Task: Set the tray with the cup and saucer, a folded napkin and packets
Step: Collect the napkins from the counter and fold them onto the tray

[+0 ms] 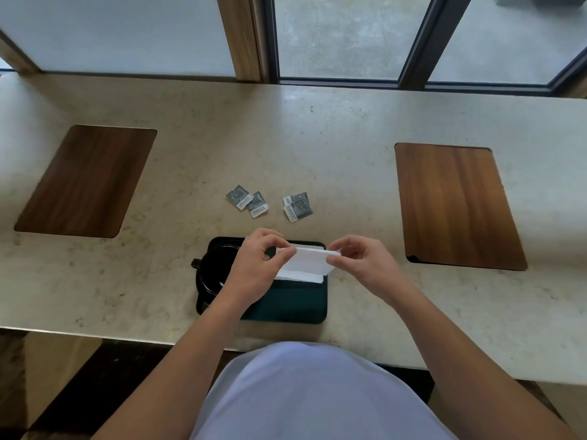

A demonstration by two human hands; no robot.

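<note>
A dark green tray [295, 304] lies near the counter's front edge. On its left part stand a black cup and saucer [212, 270], partly hidden by my left wrist. Above the tray's far half I hold a white napkin [306, 265], partly folded, by its two ends. My left hand [259, 262] pinches the left end and my right hand [362, 260] pinches the right end. Several grey packets lie on the counter beyond the tray: two overlapping ones [247, 201] and another pair [297, 206] to their right.
The stone counter [349, 160] carries two inset wooden panels, one at the left [87, 182] and one at the right [457, 204]. Windows with dark frames [413, 42] run along the far edge. My torso presses close to the near edge.
</note>
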